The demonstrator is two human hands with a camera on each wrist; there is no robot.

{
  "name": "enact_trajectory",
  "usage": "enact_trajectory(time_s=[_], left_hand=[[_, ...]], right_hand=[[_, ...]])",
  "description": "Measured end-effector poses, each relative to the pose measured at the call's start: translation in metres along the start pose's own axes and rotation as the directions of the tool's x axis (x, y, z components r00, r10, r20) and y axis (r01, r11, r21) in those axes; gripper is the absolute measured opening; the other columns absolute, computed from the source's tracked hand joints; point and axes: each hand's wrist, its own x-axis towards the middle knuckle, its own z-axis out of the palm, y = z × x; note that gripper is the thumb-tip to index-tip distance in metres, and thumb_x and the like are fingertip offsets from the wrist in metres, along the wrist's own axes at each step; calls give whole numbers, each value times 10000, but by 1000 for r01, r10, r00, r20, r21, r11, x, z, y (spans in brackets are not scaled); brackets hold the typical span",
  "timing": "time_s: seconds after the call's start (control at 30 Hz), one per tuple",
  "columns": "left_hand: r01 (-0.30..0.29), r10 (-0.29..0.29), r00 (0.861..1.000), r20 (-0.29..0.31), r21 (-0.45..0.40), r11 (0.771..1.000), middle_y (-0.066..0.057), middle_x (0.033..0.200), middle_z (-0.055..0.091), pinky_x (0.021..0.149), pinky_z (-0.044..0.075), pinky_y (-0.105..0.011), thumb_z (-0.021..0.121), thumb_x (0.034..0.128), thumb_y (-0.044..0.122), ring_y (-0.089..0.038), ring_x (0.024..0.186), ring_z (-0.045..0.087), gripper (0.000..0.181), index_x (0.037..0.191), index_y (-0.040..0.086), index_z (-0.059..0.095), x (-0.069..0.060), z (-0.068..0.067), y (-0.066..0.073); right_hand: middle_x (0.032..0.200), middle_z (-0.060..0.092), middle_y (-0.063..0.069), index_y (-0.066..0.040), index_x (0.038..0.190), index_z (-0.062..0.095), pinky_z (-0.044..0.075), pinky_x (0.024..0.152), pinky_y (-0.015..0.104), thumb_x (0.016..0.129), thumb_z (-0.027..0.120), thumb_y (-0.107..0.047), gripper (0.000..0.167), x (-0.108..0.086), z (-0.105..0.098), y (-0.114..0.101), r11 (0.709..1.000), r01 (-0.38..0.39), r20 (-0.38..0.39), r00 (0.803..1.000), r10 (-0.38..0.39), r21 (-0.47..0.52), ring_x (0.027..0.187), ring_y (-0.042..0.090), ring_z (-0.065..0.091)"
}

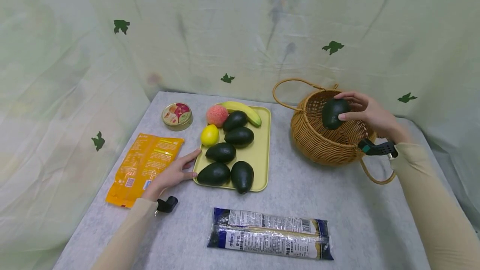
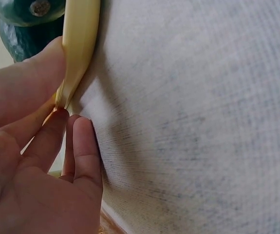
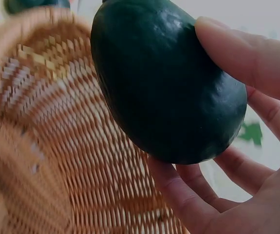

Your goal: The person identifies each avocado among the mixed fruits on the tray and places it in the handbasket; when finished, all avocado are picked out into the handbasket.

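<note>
My right hand (image 1: 369,113) holds a dark green avocado (image 1: 333,113) over the mouth of a round wicker basket (image 1: 318,147). In the right wrist view, the thumb and fingers grip the avocado (image 3: 164,83), with the woven inside of the basket (image 3: 101,161) beside it. My left hand (image 1: 174,174) touches the left edge of a pale yellow tray (image 1: 262,153) with its thumb and fingertips. On that tray lie several avocados (image 1: 240,136), a lemon (image 1: 210,135), a pink peach-like fruit (image 1: 217,115) and a banana (image 1: 243,109). The left wrist view shows the tray's rim (image 2: 81,44) against the thumb.
An orange packet (image 1: 144,166) lies left of the tray, behind it a round tin (image 1: 177,116). A long, dark blue plastic package (image 1: 270,233) lies near the front. The basket's handles (image 1: 288,80) stick out at both sides. A patterned curtain hangs behind the table.
</note>
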Motion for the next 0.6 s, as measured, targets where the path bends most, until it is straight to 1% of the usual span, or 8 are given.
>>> enact_trajectory(time_s=[0.13, 0.2, 0.23, 0.3, 0.37, 0.47, 0.53, 0.6], left_hand=[[4, -4, 1000, -2, -1, 1000, -139, 1569, 187, 1107, 230, -499, 646, 904, 62, -363, 1383, 266, 727, 1516, 66, 254, 0, 0, -1], [5, -5, 1000, -3, -2, 1000, -139, 1569, 186, 1107, 230, -499, 643, 905, 58, -364, 1383, 265, 724, 1516, 65, 254, 0, 0, -1], [6, -6, 1000, -3, -3, 1000, -138, 1569, 186, 1108, 229, -500, 642, 905, 55, -363, 1384, 264, 723, 1516, 64, 254, 0, 0, -1], [6, -6, 1000, -4, -3, 1000, -139, 1569, 185, 1108, 228, -501, 639, 906, 52, -364, 1385, 261, 722, 1516, 63, 253, 0, 0, -1], [7, -7, 1000, -5, -4, 1000, -138, 1570, 184, 1108, 226, -502, 638, 908, 54, -364, 1386, 258, 720, 1516, 64, 253, 0, 1, -1], [7, -7, 1000, -8, -5, 1000, -135, 1570, 186, 1108, 226, -505, 641, 908, 62, -367, 1385, 259, 720, 1516, 68, 255, 0, 1, -1], [3, -3, 1000, -8, -7, 1000, -135, 1570, 185, 1108, 225, -504, 640, 909, 62, -366, 1386, 257, 719, 1516, 66, 254, 0, 0, -2], [-2, 2, 1000, -6, -9, 1000, -135, 1571, 182, 1108, 225, -503, 639, 909, 59, -365, 1388, 253, 720, 1516, 64, 251, 0, 1, -2]], right_hand=[[1339, 432, 15, -161, 1397, 439, 466, 819, 226, 916, 653, -128, 528, -3, -12, 9, 1000, -15, -28, 1000, 15, -9, 1193, 204, 441], [1321, 440, 30, -142, 1396, 433, 477, 815, 229, 917, 647, -115, 525, -3, -15, 12, 1000, -22, -35, 999, 22, 0, 1186, 213, 450], [1323, 437, 48, -137, 1398, 430, 475, 821, 238, 919, 645, -118, 525, -1, -16, 13, 1000, -26, -36, 999, 26, -1, 1203, 245, 445], [1354, 413, 83, -138, 1411, 415, 458, 858, 280, 922, 650, -160, 543, 3, -18, 14, 999, -47, -38, 998, 46, -25, 1257, 317, 404], [1393, 389, 125, -133, 1424, 399, 423, 917, 370, 916, 664, -214, 578, 8, -17, 14, 996, -70, -40, 997, 68, -52, 1291, 374, 361], [1454, 338, 174, -117, 1432, 386, 361, 956, 484, 899, 685, -276, 631, 16, -14, 14, 991, -94, -46, 995, 90, -99, 1306, 397, 325], [1475, 310, 206, -88, 1428, 385, 336, 967, 520, 891, 694, -279, 648, 22, -11, 13, 989, -97, -43, 995, 93, -113, 1303, 398, 316], [1491, 282, 223, -65, 1422, 385, 337, 963, 509, 892, 695, -259, 644, 27, -7, 12, 989, -93, -34, 995, 89, -118, 1307, 392, 303]])
